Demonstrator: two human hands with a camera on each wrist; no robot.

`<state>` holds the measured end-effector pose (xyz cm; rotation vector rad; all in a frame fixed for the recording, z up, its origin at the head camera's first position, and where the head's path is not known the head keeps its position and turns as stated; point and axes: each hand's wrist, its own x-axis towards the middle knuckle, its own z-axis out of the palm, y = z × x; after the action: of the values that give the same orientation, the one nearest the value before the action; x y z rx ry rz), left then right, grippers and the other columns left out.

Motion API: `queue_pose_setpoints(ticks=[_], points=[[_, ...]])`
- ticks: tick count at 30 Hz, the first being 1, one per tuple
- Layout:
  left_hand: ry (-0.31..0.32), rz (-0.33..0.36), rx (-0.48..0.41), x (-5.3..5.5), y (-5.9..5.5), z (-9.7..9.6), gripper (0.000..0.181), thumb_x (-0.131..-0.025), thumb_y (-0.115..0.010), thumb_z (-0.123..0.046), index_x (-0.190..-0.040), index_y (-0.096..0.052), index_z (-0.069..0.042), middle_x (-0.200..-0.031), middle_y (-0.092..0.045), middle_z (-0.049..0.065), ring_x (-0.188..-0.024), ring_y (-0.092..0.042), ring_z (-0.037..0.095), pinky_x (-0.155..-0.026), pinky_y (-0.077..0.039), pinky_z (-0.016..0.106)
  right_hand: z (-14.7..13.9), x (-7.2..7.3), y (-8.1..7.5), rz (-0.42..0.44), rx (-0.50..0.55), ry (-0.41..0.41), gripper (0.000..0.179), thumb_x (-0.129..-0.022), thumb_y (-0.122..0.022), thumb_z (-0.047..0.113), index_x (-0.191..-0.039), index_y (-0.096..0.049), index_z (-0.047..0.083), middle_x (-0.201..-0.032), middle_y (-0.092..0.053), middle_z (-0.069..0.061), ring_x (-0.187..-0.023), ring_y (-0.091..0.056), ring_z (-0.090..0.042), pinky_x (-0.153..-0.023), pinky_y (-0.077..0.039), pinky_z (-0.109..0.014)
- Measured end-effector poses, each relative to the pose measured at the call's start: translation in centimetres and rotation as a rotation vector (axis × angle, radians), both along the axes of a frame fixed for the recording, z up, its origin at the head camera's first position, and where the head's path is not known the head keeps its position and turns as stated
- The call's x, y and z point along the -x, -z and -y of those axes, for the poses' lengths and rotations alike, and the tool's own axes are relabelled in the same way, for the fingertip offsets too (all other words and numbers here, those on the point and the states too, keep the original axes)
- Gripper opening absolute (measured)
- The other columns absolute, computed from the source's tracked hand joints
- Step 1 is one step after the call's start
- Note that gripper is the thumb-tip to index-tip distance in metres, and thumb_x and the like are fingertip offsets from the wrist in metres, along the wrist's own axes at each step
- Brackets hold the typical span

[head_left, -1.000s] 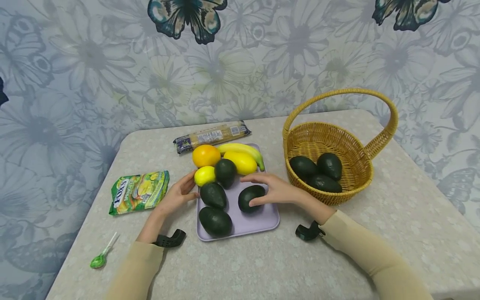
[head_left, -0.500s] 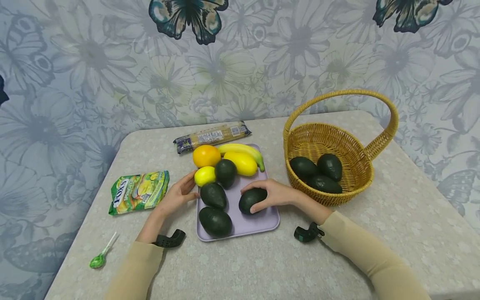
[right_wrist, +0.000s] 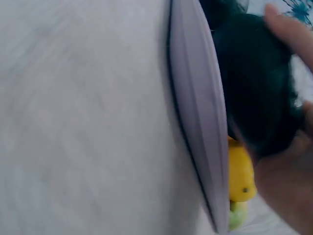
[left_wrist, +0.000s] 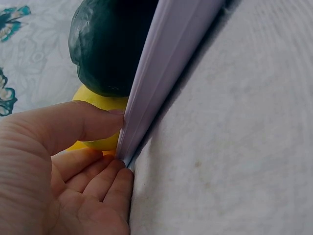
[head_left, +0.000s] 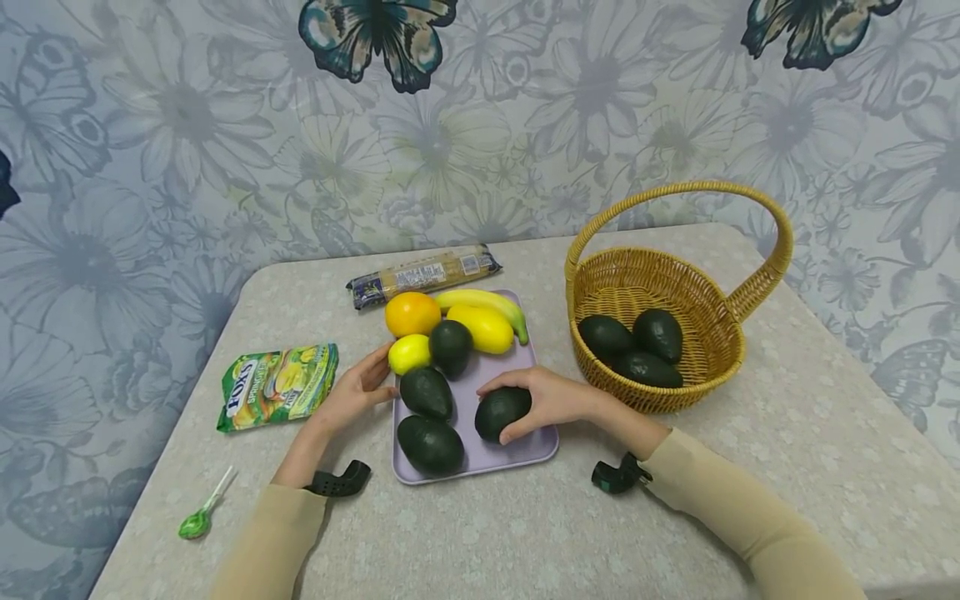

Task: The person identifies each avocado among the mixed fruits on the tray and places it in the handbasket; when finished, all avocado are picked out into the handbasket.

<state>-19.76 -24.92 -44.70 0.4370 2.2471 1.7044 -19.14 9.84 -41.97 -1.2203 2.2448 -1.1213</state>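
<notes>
In the head view, my right hand [head_left: 553, 398] grips a dark green avocado [head_left: 501, 414] on the right part of the lilac tray [head_left: 501, 456]. The right wrist view has this avocado [right_wrist: 259, 83] between thumb and fingers. My left hand [head_left: 354, 393] rests against the tray's left edge beside a lemon [head_left: 409, 355]; its thumb and fingertips touch the tray's side [left_wrist: 151, 83] in the left wrist view. Also on the tray lie several fruits: avocados [head_left: 431, 445], an orange [head_left: 412, 314], a yellow mango-like fruit [head_left: 483, 328] and a banana [head_left: 504, 305].
A wicker basket [head_left: 697, 292] with a tall handle stands at the right, three avocados [head_left: 658, 335] inside. Behind the tray lies a pasta packet [head_left: 423, 275]. A green candy bag [head_left: 279, 385] and a lollipop [head_left: 198, 522] lie at the left.
My right hand has moved slightly toward me and closed more fully round the avocado, which has shifted a little toward the tray's near edge. The left hand has stayed put.
</notes>
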Motion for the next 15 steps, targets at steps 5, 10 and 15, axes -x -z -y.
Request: queue_pose_setpoints(ticks=[5, 10, 15], points=[[-0.005, 0.008, 0.0, 0.0, 0.1, 0.1, 0.078, -0.088, -0.062, -0.001, -0.151, -0.016, -0.006, -0.156, -0.014, 0.011, -0.14, -0.019, 0.028, -0.112, -0.021, 0.038, -0.4, -0.7, -2.6, 0.012, 0.018, 0.001, 0.068, -0.072, -0.08, 0.043, -0.13, -0.057, 0.017, -0.125, -0.056, 0.016, -0.114, -0.05, -0.006, -0.097, -0.043, -0.03], [-0.01, 0.012, -0.003, 0.0, 0.0, 0.1, 0.079, -0.088, -0.062, 0.0, -0.151, -0.016, -0.005, -0.156, -0.014, 0.011, -0.14, -0.019, 0.027, -0.112, -0.021, 0.037, -1.7, -0.7, -6.0, -0.06, 0.057, 0.016, 0.067, -0.072, -0.081, 0.04, -0.131, -0.055, 0.025, -0.129, -0.055, 0.013, -0.115, -0.051, -0.008, -0.094, -0.045, -0.032], [-0.003, 0.005, -0.003, 0.1, 0.1, 0.1, 0.079, -0.087, -0.062, 0.0, -0.151, -0.015, -0.003, -0.155, -0.013, 0.014, -0.14, -0.018, 0.03, -0.113, -0.019, 0.041, -4.0, -0.4, -8.7, -0.167, 0.129, 0.057, 0.067, -0.072, -0.082, 0.033, -0.132, -0.055, 0.02, -0.128, -0.057, 0.007, -0.108, -0.055, -0.013, -0.083, -0.052, -0.033]])
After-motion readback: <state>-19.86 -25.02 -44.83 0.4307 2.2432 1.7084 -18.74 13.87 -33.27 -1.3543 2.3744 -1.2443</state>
